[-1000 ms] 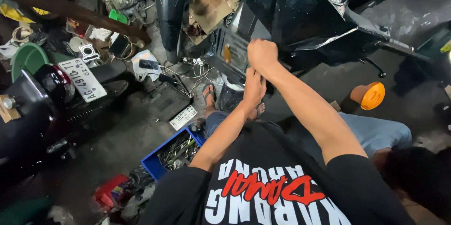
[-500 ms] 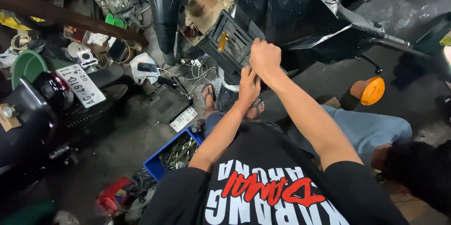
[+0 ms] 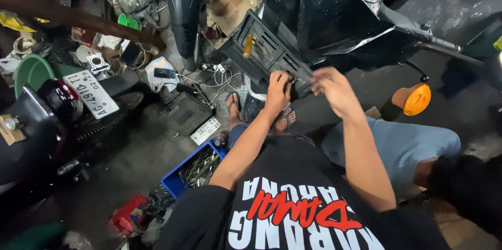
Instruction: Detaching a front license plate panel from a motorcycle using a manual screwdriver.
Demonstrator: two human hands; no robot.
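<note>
Your left hand (image 3: 277, 89) is clamped on the lower edge of the black slatted scooter panel (image 3: 266, 54), right hand (image 3: 334, 89) loosely parted just beside it; panel not yet off the bike.

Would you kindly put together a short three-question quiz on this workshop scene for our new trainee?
1. True or false: the left hand rests on the black slotted panel.
2. Which thing lies nearest the person's left elbow? A) the blue tool tray B) the orange lamp lens C) the green bowl
3. Fill in: the right hand holds ____.

Key: 1 true; 2 A; 3 nothing that can be seen; it is blurred, beside the panel.
</note>
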